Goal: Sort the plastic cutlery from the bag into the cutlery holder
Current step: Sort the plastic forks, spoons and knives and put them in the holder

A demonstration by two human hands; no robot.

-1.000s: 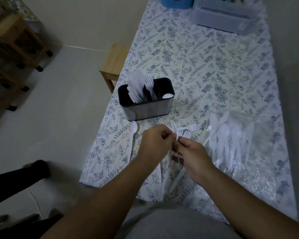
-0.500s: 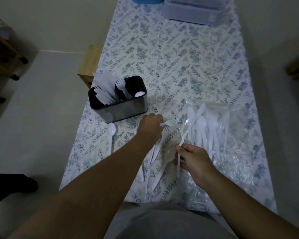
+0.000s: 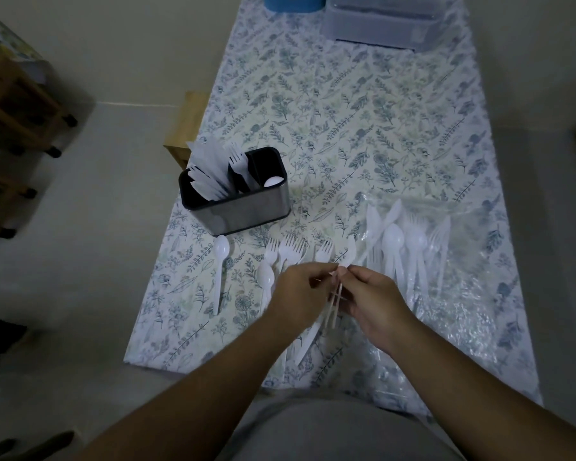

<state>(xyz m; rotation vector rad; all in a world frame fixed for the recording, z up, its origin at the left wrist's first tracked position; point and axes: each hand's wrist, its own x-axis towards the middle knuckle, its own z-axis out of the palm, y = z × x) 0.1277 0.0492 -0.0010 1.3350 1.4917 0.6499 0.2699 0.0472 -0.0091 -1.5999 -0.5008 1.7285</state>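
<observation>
A dark cutlery holder (image 3: pixel 246 212) stands on the flowered tablecloth with white knives at its left, forks in the middle and one spoon at its right. The clear plastic bag (image 3: pixel 459 261) lies to the right with white spoons and forks (image 3: pixel 399 244) in it. Loose white forks (image 3: pixel 291 249) and two spoons (image 3: pixel 221 257) lie in front of the holder. My left hand (image 3: pixel 300 292) and my right hand (image 3: pixel 374 301) meet above them, both pinching a few thin white cutlery handles (image 3: pixel 335 302) that hang down between the fingers.
A grey plastic box (image 3: pixel 379 24) and a blue container (image 3: pixel 293 3) stand at the table's far end. A wooden stool (image 3: pixel 187 128) is at the left table edge, a wooden shelf (image 3: pixel 14 104) further left on the floor. The table's near edge (image 3: pixel 193 369) is close to my body.
My left hand has come back from the forks near the holder and joined my right hand. Both now grip the same handles, a little nearer to me than before.
</observation>
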